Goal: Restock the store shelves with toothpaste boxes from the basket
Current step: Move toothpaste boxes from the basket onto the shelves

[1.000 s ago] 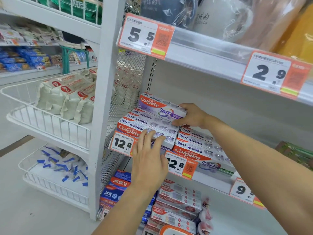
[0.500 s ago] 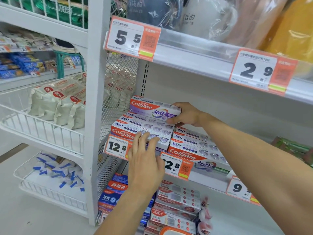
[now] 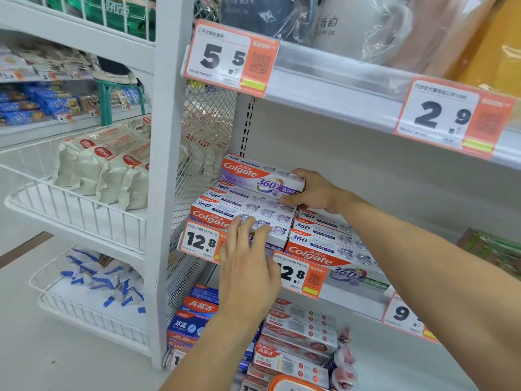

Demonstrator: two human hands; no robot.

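Observation:
A white, red and purple Colgate 360 toothpaste box lies on top of the left stack of boxes on the middle shelf. My right hand grips its right end. My left hand, fingers straight, presses against the front of that left stack. A second stack of the same boxes lies to the right, under my right forearm. The basket is largely out of view; only an orange-rimmed edge shows at the bottom.
Price tags 12.8 hang on the shelf rail. More toothpaste boxes fill the shelf below. A white upright post and mesh side panel bound the left. Wire baskets with white packs stand further left.
The top box has settled a little further back on the left stack with my right hand still holding it. My left hand stays pressed on the stack front. The view shifted slightly.

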